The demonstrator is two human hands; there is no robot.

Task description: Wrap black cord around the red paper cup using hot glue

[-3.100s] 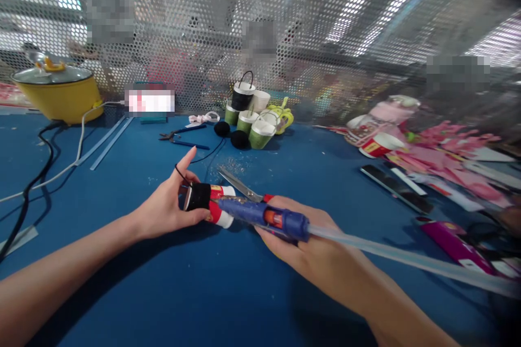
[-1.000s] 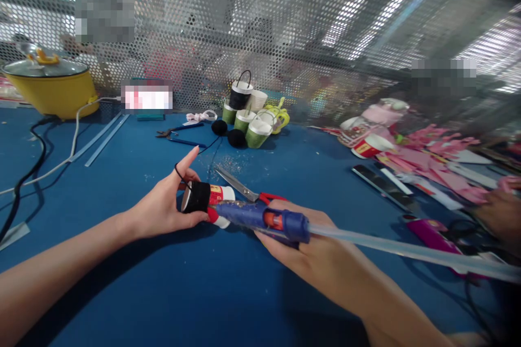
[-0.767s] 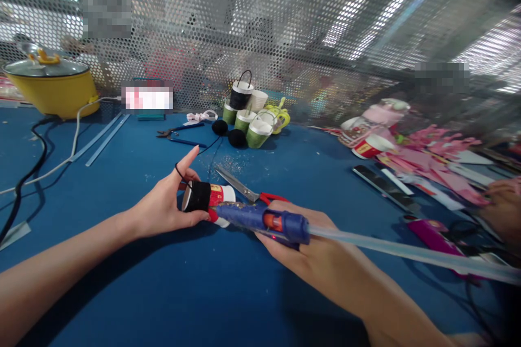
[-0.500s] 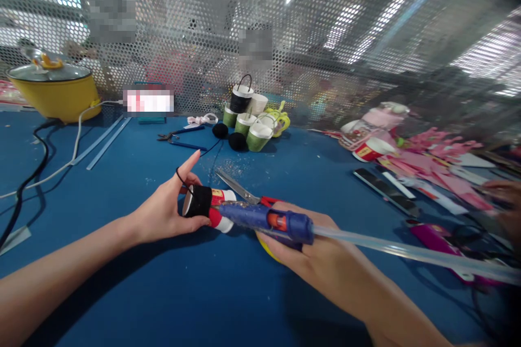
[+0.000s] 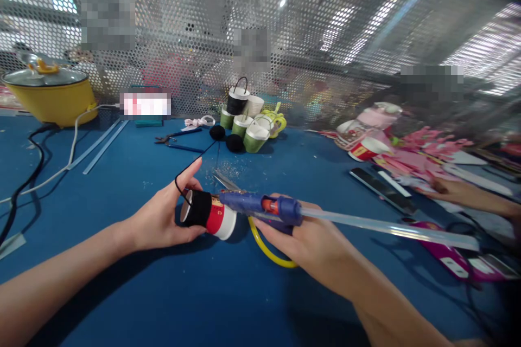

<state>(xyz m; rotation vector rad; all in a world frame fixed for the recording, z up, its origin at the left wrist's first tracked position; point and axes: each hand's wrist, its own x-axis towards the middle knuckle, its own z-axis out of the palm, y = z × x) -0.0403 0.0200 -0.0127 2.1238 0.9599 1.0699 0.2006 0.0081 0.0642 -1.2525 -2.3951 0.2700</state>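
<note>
My left hand (image 5: pixel 163 217) grips a red and white paper cup (image 5: pixel 222 221) lying on its side, its mouth end wrapped in black yarn. A strand of the yarn loops round a raised finger and runs back toward black yarn balls (image 5: pixel 235 143). My right hand (image 5: pixel 301 233) is closed round a blue hot glue gun (image 5: pixel 248 203). Its nozzle is at the cup's upper side, by the yarn's edge; whether it touches I cannot tell. A long clear glue stick (image 5: pixel 382 227) sticks out behind. Scissors (image 5: pixel 226 180) lie partly hidden behind the gun, with a yellow curved loop (image 5: pixel 266 249) below.
Pliers (image 5: pixel 179 141) and green and black wrapped cups (image 5: pixel 255 138) stand toward the mesh wall. A yellow pot (image 5: pixel 52 97) with cables is at left. At right are a dark phone-like slab (image 5: pixel 380 190), pink pieces (image 5: pixel 419 157), a magenta power strip (image 5: pixel 443 252) and another person's hand (image 5: pixel 456 192).
The glue gun has shifted left and up against the cup, nozzle nearer its top side. The cup has turned slightly in my left hand. Another person's hand has reached farther in from the right.
</note>
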